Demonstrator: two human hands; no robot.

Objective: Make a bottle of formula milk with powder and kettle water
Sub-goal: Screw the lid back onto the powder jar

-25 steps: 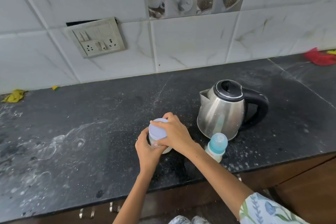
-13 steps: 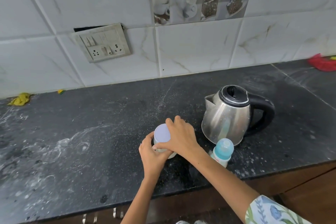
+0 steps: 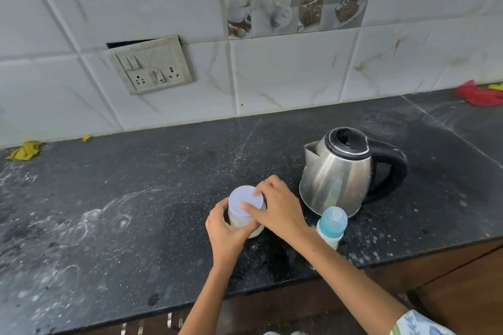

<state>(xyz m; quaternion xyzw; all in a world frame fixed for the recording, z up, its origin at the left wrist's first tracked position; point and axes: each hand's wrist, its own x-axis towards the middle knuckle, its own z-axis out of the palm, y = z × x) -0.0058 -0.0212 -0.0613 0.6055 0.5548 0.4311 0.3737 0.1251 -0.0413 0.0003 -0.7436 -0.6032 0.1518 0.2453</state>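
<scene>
- Two hands held the powder jar (image 3: 246, 215) on the tabletop (image 3: 136, 198): left hand (image 3: 224, 228) gripped its body, right hand (image 3: 277, 209) gripped its lid (image 3: 245, 200).
- Kettle (image 3: 337, 171) and baby bottle (image 3: 331, 224) stood just right of the right hand.

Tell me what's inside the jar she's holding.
Through the jar's clear wall below the pale lid, a creamy-white powder shows. How full it is stays hidden by the lid, left hand and right hand.
</scene>
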